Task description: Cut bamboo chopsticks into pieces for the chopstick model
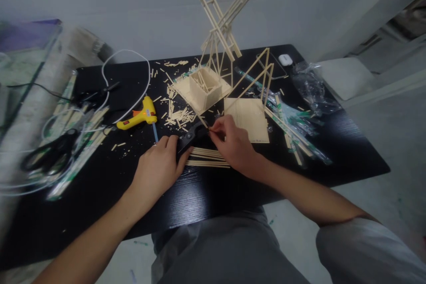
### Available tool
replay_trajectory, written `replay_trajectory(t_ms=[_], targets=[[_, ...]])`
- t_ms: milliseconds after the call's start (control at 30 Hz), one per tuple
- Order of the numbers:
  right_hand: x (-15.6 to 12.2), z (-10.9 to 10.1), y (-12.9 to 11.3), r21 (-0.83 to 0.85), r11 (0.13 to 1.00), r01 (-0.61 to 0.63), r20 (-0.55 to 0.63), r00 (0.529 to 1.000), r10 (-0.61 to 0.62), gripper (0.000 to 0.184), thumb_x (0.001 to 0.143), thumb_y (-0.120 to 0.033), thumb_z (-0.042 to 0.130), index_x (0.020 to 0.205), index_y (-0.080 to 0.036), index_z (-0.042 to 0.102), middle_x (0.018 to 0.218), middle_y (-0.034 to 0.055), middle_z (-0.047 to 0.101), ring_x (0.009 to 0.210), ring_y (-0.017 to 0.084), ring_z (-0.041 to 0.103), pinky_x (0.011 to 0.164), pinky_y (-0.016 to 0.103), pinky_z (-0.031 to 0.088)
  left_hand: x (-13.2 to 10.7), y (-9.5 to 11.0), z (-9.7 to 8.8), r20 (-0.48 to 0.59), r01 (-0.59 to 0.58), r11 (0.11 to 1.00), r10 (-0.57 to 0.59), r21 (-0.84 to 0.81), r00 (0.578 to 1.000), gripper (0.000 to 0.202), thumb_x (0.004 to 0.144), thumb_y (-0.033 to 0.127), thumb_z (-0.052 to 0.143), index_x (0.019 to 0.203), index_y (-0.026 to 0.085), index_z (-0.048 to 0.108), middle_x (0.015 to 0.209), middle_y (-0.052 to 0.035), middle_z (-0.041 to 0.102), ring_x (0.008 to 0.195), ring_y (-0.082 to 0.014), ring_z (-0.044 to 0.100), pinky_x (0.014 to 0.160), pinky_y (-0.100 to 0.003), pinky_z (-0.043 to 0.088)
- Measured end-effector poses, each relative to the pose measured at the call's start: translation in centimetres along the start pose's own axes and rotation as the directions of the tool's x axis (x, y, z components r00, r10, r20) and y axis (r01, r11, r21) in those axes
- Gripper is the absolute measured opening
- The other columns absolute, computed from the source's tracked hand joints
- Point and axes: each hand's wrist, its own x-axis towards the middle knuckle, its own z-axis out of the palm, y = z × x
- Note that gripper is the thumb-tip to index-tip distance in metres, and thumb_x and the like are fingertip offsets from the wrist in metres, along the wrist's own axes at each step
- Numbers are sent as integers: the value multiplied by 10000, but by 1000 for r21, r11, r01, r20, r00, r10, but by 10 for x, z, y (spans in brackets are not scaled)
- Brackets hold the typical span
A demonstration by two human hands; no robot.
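Observation:
My left hand [159,160] is wrapped around the handles of a black hand cutter [190,137], its jaws pointing right. Between its fingertips, my right hand [238,145] pinches a thin wooden stick [202,120] that slants up and left beside the cutter's jaws. Whether the jaws touch the stick I cannot tell. Several longer wooden sticks [206,163] lie side by side on the table just below both hands. Past my right hand rests a flat wooden board [251,117]. Behind the hands stands a wooden box [209,97] on a base, with stick pieces inside.
A windmill-like stick frame [216,15] rises at the back, with a triangular stick frame [254,77] beside it. Cut stick pieces [179,115] are scattered centrally. Leftward lie a yellow glue gun [141,117], its white cable, and black scissors [51,153]. Plastic wrappers [304,120] lie right on the black table.

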Motion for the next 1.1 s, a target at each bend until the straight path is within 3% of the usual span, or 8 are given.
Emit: replay_trajectory(t_ms=[333,567,667,733,833,933,1000,1100], targets=[[1,1,-1,-103,994,19,7,1000,-18,72,998,-216,551,953,-253,509,863,29,708,762,211,726,716,331,553,-2,4,0,53,10,999,-12,35,999,368,1064,481,395,1056,166,584,1000,-131,688,789,-317,727,589,-378,505],[2,1,1,-57,996,62,-2,998,-62,59,1003,-205,564,980,-244,526,946,57,725,869,230,748,786,362,577,-1,3,0,62,38,999,-39,6,997,359,1064,477,406,1075,163,579,1037,-130,694,800,-318,733,597,-375,504],[4,0,2,17,1000,7,8,1000,-7,93,967,-199,613,955,-247,534,931,52,730,883,231,750,805,381,594,1,2,2,49,35,999,-35,-7,998,399,1063,505,398,1092,158,592,1036,-134,695,803,-318,728,615,-383,516],[7,-1,2,147,985,-93,33,996,89,142,923,-201,676,932,-246,542,904,36,733,870,222,756,817,386,613,4,-1,3,22,32,999,-32,-19,999,423,1060,513,402,1139,148,600,1044,-139,692,840,-327,727,664,-397,540],[12,-4,2,397,863,-311,156,950,271,291,804,-214,810,895,-240,535,846,12,744,811,209,768,771,376,647,9,-9,6,-51,62,997,-64,-51,997,447,1045,493,444,1242,119,589,1094,-168,687,924,-352,721,769,-440,565],[17,-7,2,577,637,-512,357,859,367,407,726,-249,883,910,-231,521,803,-4,758,766,205,784,704,361,671,13,-19,7,-114,74,984,-93,-160,989,425,1020,465,490,1248,120,585,1159,-187,683,986,-354,711,829,-458,570],[19,-8,2,630,522,-575,441,818,368,449,703,-281,915,920,-223,527,785,-15,758,759,202,793,697,354,682,14,-23,7,-125,60,970,-92,-235,988,392,1008,459,507,1219,140,595,1175,-176,688,1001,-340,708,850,-452,571],[19,-8,2,652,467,-597,483,802,351,493,657,-304,960,903,-213,543,771,-21,754,742,192,795,710,345,690,16,-29,6,-128,44,958,-84,-285,988,374,993,443,521,1212,150,601,1178,-170,696,1041,-340,700,898,-458,565]])
